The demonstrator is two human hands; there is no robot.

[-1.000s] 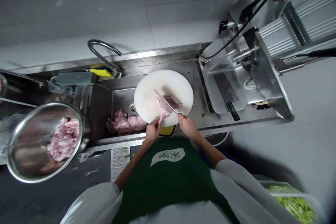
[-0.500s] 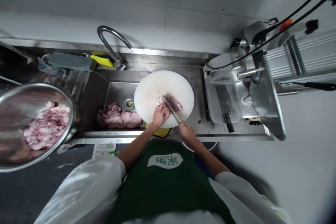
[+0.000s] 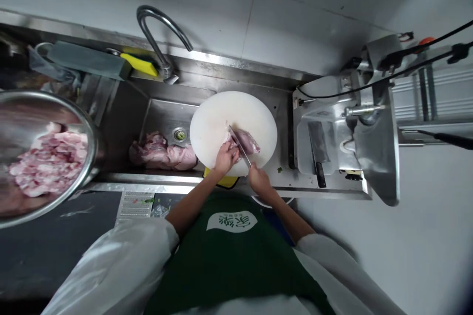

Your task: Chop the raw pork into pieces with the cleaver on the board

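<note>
From where I stand, the right hand (image 3: 259, 180) is closed round the handle of a knife (image 3: 241, 147), its blade slanting across a piece of meat (image 3: 247, 141). The left hand (image 3: 224, 159) pinches the meat's near-left end. The piece lies on a round white board (image 3: 210, 115), which overlaps the sink (image 3: 164, 110). More meat (image 3: 162, 152) sits in the basin; farther left, a steel bowl (image 3: 91, 145) holds cut chunks (image 3: 51, 162).

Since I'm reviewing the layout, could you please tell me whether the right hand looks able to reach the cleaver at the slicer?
Probably not yet: the right hand grips a knife. Once freed, it likely could; the cleaver lies handle nearest, with nothing tall between.
</note>
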